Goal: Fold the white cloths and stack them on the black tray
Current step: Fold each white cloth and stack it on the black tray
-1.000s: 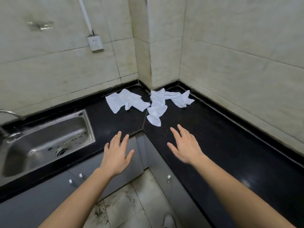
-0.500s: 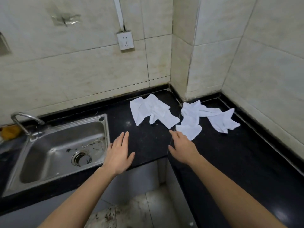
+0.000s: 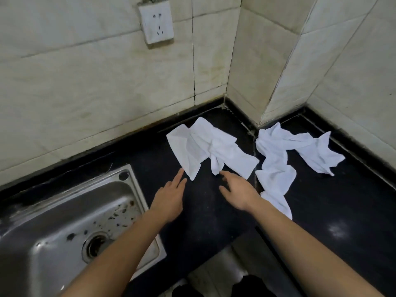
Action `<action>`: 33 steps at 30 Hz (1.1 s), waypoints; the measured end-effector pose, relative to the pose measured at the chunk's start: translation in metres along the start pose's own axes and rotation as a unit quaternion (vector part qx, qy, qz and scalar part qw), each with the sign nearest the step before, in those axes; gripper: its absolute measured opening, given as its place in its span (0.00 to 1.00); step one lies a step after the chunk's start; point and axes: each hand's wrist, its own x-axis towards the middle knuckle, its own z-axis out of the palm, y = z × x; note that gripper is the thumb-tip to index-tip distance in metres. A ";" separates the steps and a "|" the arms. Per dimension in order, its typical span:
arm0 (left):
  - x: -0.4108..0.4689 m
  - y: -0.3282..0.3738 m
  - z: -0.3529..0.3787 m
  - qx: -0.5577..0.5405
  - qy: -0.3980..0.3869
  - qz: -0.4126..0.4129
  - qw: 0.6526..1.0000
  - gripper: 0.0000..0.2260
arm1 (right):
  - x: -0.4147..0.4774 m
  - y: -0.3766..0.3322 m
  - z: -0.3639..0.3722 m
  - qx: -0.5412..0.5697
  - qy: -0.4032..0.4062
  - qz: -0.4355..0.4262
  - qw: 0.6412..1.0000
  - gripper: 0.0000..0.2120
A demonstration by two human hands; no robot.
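Several crumpled white cloths lie on the black counter (image 3: 203, 211) in the corner. One bunch of white cloth (image 3: 210, 148) spreads just ahead of my hands. A second white cloth (image 3: 276, 168) trails down the seam at the right, and a third white cloth (image 3: 319, 153) lies further right near the wall. My left hand (image 3: 169, 198) hovers flat with fingers straight, its fingertips almost at the near corner of the first bunch. My right hand (image 3: 237, 189) reaches with relaxed fingers to that bunch's lower edge. Both hands hold nothing. No black tray is in view.
A steel sink (image 3: 64, 228) is set into the counter at the left, close to my left forearm. Tiled walls meet in a jutting corner (image 3: 246, 82) behind the cloths. A wall socket (image 3: 156, 24) sits above. The counter's inner edge drops to the floor below my arms.
The view has moved closer and leftward toward the corner. Both hands have advanced forward over the counter and now sit at the near edge of the left bunch of cloth.
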 end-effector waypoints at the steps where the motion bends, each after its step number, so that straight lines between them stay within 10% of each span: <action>1: 0.010 -0.003 0.003 0.008 -0.010 0.015 1.000 0.32 | 0.007 -0.002 0.004 -0.001 -0.004 0.003 1.000 0.27; 10: 0.090 -0.014 0.051 0.050 -0.081 0.017 0.995 0.31 | 0.104 0.001 0.031 -0.015 -0.087 -0.037 0.995 0.26; 19: 0.041 -0.052 0.074 -0.099 0.193 -0.052 0.975 0.06 | 0.133 -0.023 0.054 -0.062 -0.116 -0.104 0.986 0.35; 33: 0.019 -0.081 -0.050 -0.325 0.404 -0.189 0.834 0.03 | 0.129 -0.061 -0.004 0.101 0.143 -0.085 0.981 0.14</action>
